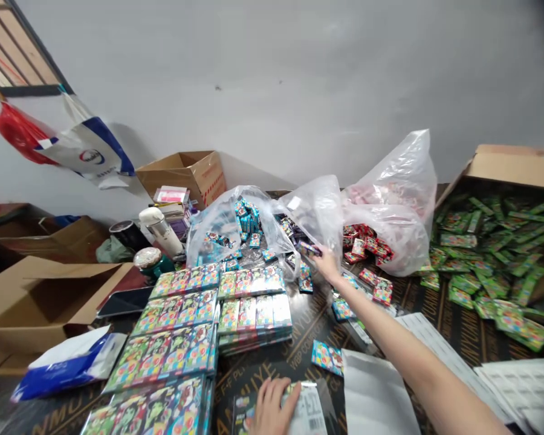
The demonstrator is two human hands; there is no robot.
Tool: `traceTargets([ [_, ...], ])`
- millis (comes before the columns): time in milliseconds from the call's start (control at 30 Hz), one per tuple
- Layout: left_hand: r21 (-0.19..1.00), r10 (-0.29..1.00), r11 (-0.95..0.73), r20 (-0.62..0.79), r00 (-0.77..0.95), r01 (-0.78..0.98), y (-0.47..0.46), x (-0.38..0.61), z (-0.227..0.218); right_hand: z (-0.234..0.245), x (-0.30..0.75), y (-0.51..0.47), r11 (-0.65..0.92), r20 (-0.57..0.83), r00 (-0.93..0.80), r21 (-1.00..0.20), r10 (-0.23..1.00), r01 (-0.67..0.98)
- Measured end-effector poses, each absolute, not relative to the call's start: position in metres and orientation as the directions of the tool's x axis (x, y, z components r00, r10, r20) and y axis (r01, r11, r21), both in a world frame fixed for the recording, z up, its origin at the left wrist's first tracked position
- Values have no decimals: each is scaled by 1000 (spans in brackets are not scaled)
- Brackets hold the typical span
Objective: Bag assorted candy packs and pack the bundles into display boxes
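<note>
My right hand (pixel 327 264) reaches to the middle of the table. Its fingers are closed on a small dark purple box (pixel 309 249), in front of a clear bag of similar dark boxes (pixel 286 227). My left hand (pixel 274 406) lies flat, fingers stretched out, on a dark and white printed pack (pixel 312 411) at the near edge. Left of it, flat wrapped packs (pixel 174 350) of colourful boxes stand in stacks. Blue boxes (pixel 249 219) spill from one bag, and red boxes (pixel 369 241) from another. A loose blue box (pixel 327 356) lies right of my left hand.
A tipped carton (pixel 517 166) with green packets (pixel 489 266) stands at right. White sheets (pixel 376 396) lie near my right forearm. At left are a white bottle (pixel 161 232), a jar (pixel 152 263), a phone (pixel 124 302) and an open carton (pixel 45 302). A wall rises behind.
</note>
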State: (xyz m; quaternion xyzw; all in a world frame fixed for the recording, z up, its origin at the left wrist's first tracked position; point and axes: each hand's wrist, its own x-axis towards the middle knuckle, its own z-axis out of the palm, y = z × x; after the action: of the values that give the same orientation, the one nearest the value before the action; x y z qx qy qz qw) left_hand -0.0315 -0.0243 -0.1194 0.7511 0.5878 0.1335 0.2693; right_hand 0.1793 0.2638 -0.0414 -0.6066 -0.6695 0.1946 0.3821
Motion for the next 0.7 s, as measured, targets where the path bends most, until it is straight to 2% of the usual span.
traceTargets([
  [67,761,946,-117,-111,306,638,-18,-29,-99,-35,186,223,273,290,-69,-759,954,592],
  [133,935,969,-2,-86,233,354,-8,-23,-75,-28,191,177,343,306,-157,-803,939,488],
  [167,980,971,79,-117,208,183,-2,-19,-63,-25,192,154,370,315,-197,-832,929,414],
  [233,937,942,302,-265,207,-174,9,-9,-41,-18,194,112,388,322,-264,-886,909,254],
  [300,803,869,478,-375,321,-356,16,1,-27,-13,195,79,378,309,-330,-911,892,168],
  [333,765,840,527,-403,363,-370,18,6,-23,-11,196,66,373,291,-364,-911,884,178],
  [400,763,822,552,-431,371,-336,17,15,-19,-8,202,47,372,262,-410,-902,874,216],
  [533,821,875,481,-429,224,-307,7,25,-20,-11,216,22,387,272,-433,-900,859,203],
  [633,853,890,451,-408,205,-263,1,26,-23,-15,219,8,458,279,-473,-829,836,321],
  [700,894,894,416,-369,256,-165,-2,23,-27,-18,218,1,511,317,-452,-755,834,411],
])
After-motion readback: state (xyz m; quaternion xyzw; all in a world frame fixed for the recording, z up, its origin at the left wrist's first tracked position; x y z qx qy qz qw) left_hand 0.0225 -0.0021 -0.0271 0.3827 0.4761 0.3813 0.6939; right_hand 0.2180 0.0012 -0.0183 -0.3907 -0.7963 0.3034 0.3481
